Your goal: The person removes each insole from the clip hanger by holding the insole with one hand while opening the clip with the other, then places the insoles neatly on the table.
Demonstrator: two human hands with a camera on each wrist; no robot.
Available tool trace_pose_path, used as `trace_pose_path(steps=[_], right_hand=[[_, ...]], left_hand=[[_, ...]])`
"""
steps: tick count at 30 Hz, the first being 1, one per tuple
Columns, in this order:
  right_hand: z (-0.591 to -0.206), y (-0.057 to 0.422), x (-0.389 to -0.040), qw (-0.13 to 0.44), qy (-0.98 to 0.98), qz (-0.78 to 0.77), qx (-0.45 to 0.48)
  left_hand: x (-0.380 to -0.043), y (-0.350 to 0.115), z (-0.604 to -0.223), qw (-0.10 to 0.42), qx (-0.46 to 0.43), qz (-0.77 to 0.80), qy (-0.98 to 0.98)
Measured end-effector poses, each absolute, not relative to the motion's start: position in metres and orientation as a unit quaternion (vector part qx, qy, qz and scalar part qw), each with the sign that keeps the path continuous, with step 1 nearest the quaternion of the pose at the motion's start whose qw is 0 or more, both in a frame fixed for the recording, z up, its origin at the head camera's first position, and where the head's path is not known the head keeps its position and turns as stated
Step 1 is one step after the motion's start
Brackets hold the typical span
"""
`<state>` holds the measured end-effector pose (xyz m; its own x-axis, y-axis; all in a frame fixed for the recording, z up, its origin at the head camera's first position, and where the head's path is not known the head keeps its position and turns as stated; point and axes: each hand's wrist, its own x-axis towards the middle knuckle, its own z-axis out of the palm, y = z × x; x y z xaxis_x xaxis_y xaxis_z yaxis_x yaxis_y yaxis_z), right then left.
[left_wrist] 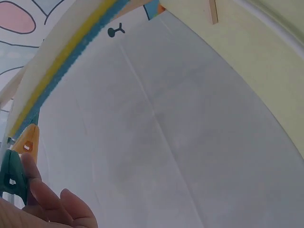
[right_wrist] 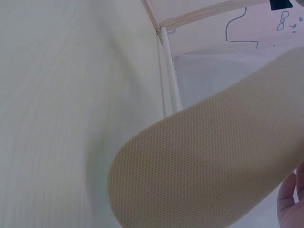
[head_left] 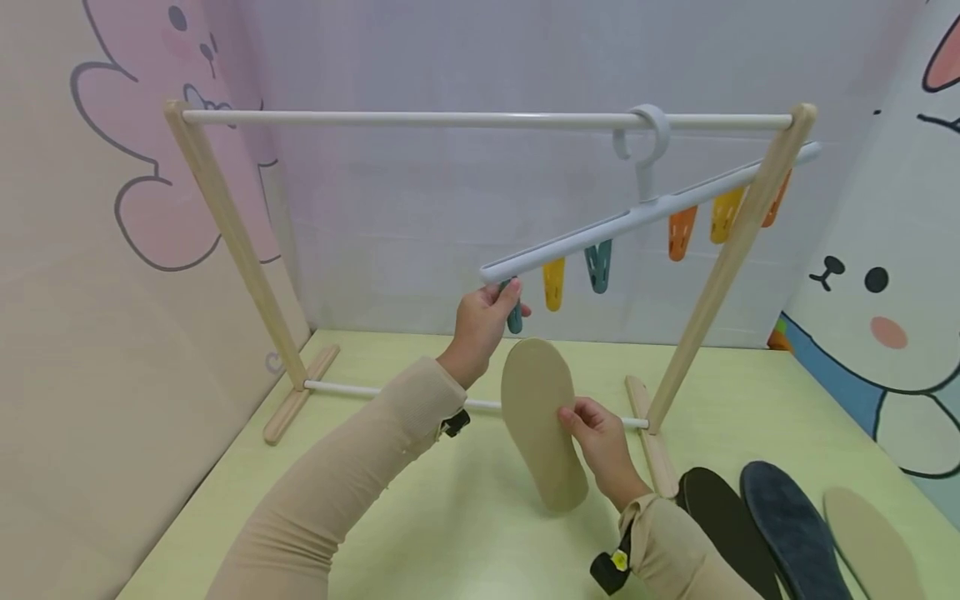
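My left hand pinches the teal clothespin at the low left end of a white clip hanger. In the left wrist view that teal clothespin sits between thumb and fingers, with a yellow-orange clothespin just behind. My right hand grips a beige insole by its right edge, upright below the hanger's low end. The insole's textured face fills much of the right wrist view. Hooked over the rack's white top bar, the hanger tilts down to the left.
More clothespins, yellow, teal and orange, hang along the hanger. The rack's wooden right leg stands in front of its raised end. A black insole, a navy insole and another beige insole lie at the table's front right.
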<state>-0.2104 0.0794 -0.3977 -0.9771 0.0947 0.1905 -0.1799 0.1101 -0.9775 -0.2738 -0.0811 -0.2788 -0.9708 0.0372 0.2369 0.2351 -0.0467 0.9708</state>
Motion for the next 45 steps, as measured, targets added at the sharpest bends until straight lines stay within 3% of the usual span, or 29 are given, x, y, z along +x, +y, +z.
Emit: trace_pose_path(steps=[25, 45], right_hand=[[-0.396, 0.104, -0.202, 0.116, -0.753, 0.648, 0.021], [-0.376, 0.150, -0.195, 0.146, -0.792, 0.593, -0.021]], left_hand=[[-0.288, -0.089, -0.280, 0.124, -0.013, -0.670, -0.732], [-0.303, -0.100, -0.275, 0.118, -0.015, -0.704, -0.700]])
